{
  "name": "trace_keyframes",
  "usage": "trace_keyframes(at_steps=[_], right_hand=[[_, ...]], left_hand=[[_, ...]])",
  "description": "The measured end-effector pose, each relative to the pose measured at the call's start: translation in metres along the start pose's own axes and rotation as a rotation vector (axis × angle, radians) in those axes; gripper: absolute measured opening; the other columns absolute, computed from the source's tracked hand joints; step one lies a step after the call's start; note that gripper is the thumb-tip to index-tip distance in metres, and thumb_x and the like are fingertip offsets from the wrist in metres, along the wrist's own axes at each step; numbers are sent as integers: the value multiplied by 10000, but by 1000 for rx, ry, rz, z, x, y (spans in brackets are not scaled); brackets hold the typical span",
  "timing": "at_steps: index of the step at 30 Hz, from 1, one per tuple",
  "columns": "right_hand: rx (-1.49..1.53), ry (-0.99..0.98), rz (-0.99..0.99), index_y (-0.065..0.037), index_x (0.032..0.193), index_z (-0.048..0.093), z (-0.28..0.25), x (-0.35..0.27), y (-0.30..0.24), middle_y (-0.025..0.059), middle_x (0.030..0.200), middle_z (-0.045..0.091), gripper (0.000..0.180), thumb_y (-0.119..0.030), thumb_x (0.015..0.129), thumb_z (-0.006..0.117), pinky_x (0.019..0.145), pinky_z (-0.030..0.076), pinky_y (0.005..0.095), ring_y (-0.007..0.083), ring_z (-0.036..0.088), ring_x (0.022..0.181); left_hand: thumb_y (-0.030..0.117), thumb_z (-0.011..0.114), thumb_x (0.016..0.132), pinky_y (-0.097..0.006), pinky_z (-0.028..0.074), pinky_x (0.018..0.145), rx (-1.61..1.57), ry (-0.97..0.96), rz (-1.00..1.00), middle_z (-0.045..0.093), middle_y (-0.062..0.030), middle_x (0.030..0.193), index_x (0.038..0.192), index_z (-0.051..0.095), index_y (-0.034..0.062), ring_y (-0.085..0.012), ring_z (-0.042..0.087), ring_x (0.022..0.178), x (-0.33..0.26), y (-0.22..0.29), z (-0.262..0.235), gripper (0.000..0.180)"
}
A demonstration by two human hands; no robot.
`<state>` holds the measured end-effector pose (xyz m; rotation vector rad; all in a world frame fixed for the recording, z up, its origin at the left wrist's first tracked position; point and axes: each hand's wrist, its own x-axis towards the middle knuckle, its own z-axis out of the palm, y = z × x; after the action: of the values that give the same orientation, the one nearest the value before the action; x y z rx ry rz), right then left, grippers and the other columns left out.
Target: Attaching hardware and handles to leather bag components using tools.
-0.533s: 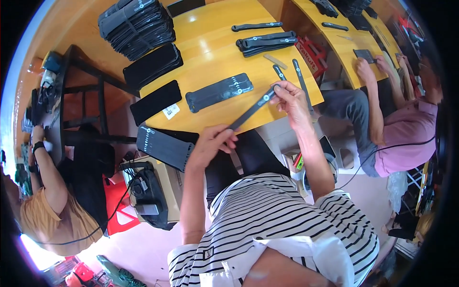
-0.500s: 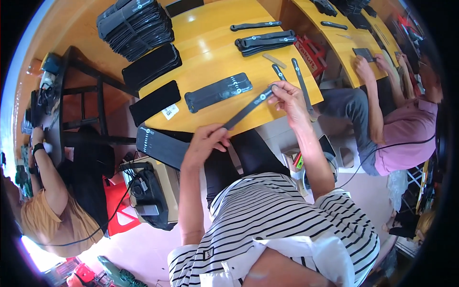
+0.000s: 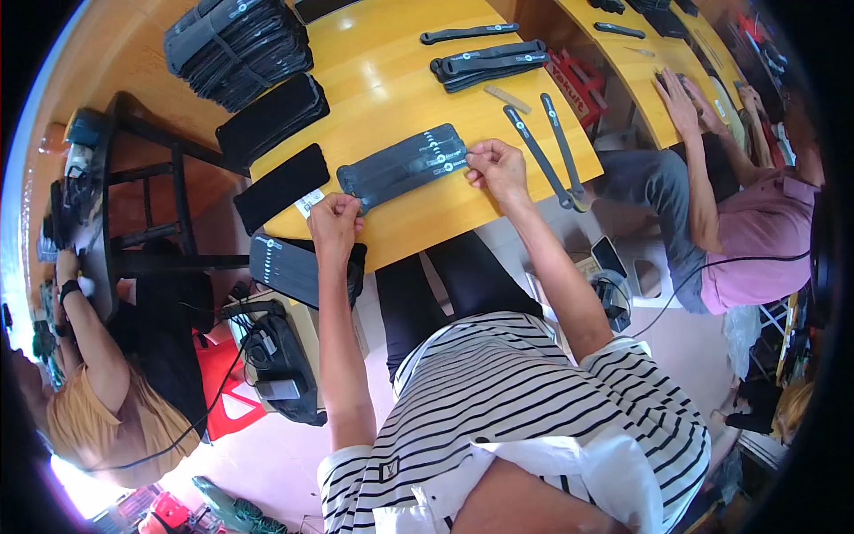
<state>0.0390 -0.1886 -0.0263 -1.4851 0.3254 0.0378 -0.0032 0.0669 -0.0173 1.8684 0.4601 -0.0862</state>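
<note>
One black strap (image 3: 414,184), frame centre, is pinched at its ends by left grip (image 3: 334,224) and right grip (image 3: 500,171), along one dark strap row (image 3: 387,166) on one yellow counter (image 3: 365,98). Two loose straps (image 3: 532,148) are laid right of centre; one banded stack (image 3: 236,55), upper left.

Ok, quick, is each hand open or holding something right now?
Left hand: closed, pinching the left end of a long, flat black strap.
Right hand: closed, pinching that strap's right end.

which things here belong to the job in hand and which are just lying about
Likely the job:
row of black straps, at left hand and right hand
two separate straps
yellow table

Seemingly lying about:
red crate
clear plastic
black bag
</note>
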Motion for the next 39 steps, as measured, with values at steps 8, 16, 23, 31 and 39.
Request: trace_keyframes(at_steps=[8, 16, 23, 31, 39], right_hand=[[-208, 65, -70, 29, 761, 590, 7, 0, -3, 43, 573, 567, 37, 9, 769, 622, 365, 400, 219, 84, 538, 457], [-258, 89, -78, 30, 742, 596, 9, 1, -6, 42, 554, 563, 50, 3, 760, 633, 364, 396, 232, 90, 528, 428], [-320, 112, -101, 34, 750, 614, 10, 4, -4, 42, 562, 572, 50, 0, 746, 651, 387, 409, 238, 99, 535, 431], [-351, 130, -78, 21, 750, 619, 13, 4, -5, 40, 555, 574, 50, -4, 741, 661, 385, 412, 247, 100, 533, 426], [-389, 156, -125, 15, 740, 618, 13, 6, -1, 49, 546, 574, 50, -13, 744, 660, 383, 410, 249, 107, 531, 414]], left_hand=[[82, 628, 807, -243, 441, 447, 27, 99, 60, 583, -62, 585, 752, 592, -27, -110, 560, 483, 5, -11, 8, 128], [89, 643, 807, -245, 433, 432, 41, 126, 40, 576, -58, 579, 757, 578, -24, -109, 559, 478, 5, -10, 10, 139], [93, 642, 811, -243, 436, 432, 26, 126, 23, 582, -58, 592, 767, 579, -22, -113, 563, 480, 6, -10, 10, 138], [119, 641, 819, -218, 450, 454, 32, 115, 26, 583, -46, 612, 783, 579, -15, -97, 559, 493, 8, -13, 9, 151], [87, 645, 806, -234, 445, 438, 16, 138, 29, 583, -65, 597, 784, 576, -31, -113, 563, 479, 8, -12, 11, 138]])
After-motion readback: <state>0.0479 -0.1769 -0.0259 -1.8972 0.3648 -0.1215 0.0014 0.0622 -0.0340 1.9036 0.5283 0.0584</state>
